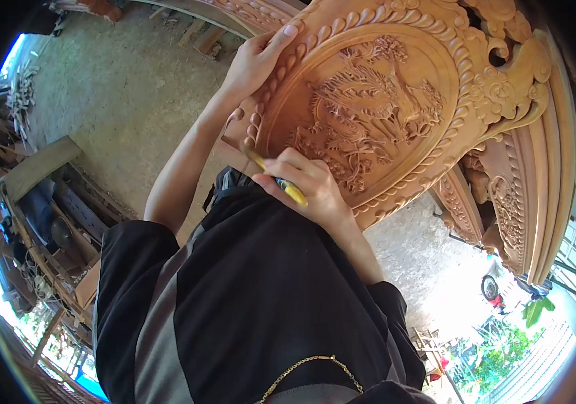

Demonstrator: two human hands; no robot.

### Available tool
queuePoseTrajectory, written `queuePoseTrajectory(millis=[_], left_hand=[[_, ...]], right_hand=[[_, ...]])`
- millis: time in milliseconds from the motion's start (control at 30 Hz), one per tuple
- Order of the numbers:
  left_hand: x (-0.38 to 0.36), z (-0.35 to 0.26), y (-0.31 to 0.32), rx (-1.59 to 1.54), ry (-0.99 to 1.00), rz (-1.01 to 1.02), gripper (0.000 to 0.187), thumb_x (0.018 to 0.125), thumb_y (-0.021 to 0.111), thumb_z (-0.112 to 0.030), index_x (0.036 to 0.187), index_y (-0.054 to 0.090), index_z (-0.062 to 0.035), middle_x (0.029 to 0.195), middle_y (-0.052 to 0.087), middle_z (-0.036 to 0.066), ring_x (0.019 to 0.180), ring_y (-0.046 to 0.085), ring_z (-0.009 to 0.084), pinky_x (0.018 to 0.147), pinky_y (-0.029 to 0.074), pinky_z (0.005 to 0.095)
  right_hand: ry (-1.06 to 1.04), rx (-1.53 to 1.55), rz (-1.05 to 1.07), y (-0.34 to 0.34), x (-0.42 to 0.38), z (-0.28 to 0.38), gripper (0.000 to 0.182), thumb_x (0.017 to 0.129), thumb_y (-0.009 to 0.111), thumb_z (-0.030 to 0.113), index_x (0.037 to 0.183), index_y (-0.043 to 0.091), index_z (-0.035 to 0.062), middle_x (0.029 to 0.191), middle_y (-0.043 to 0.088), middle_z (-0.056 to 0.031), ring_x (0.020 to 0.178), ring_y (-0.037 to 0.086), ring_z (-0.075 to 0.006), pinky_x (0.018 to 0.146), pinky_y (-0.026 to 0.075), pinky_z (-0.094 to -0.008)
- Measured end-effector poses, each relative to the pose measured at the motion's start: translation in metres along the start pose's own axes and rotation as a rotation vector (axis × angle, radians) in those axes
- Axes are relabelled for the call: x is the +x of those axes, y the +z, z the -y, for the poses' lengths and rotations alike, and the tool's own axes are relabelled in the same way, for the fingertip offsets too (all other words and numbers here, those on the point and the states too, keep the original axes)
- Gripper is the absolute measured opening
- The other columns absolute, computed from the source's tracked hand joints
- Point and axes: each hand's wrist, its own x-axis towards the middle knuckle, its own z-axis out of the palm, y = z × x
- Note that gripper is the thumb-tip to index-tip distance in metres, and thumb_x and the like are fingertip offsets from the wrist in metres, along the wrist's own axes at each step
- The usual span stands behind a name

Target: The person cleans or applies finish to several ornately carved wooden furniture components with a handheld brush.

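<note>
Our right hand (303,183) grasps a yellow-handled tool (294,193), its head near the rope-carved border (255,126); our left hand (253,66) grips the edge of the carved wooden panel (372,108), tilted before us, beside other carved woodwork (513,209).

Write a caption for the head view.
Left hand on a carved wooden panel, right hand holding a yellow-handled tool near its rope-patterned border.
</note>
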Motion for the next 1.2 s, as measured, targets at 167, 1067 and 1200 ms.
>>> queuePoseTrajectory(millis=[167,1067,1200], left_hand=[[0.009,0.011,0.002,-0.013,0.047,-0.009,0.063,0.096,0.055,-0.063,0.124,0.07,-0.0083,0.063,0.054,-0.004,0.046,0.05,0.0046,0.043,0.042,0.0229],[0.006,0.005,0.002,0.017,0.044,-0.075,0.056,0.097,0.056,-0.061,0.086,0.068,-0.0068,0.071,0.059,-0.004,0.056,0.053,0.0057,0.051,0.041,0.0208],[0.007,0.008,0.003,-0.006,0.057,-0.084,0.057,0.096,0.056,-0.063,0.083,0.067,-0.0085,0.067,0.059,-0.003,0.053,0.053,0.006,0.048,0.041,0.0221]], right_hand=[[0.247,-0.186,0.098,-0.047,-0.011,0.008,0.022,0.086,0.078,0.015,0.078,0.059,0.0092,0.072,0.058,-0.0025,0.055,0.062,-0.0228,0.048,0.048,-0.0351],[0.715,-0.102,0.139,-0.131,-0.068,0.028,0.024,0.09,0.075,0.021,0.077,0.062,0.0051,0.065,0.056,-0.0071,0.059,0.059,-0.0217,0.058,0.047,-0.0343],[0.877,-0.42,0.219,-0.156,-0.086,0.037,0.019,0.089,0.074,0.015,0.076,0.064,0.0048,0.065,0.057,-0.0062,0.057,0.058,-0.0215,0.056,0.047,-0.0335]])
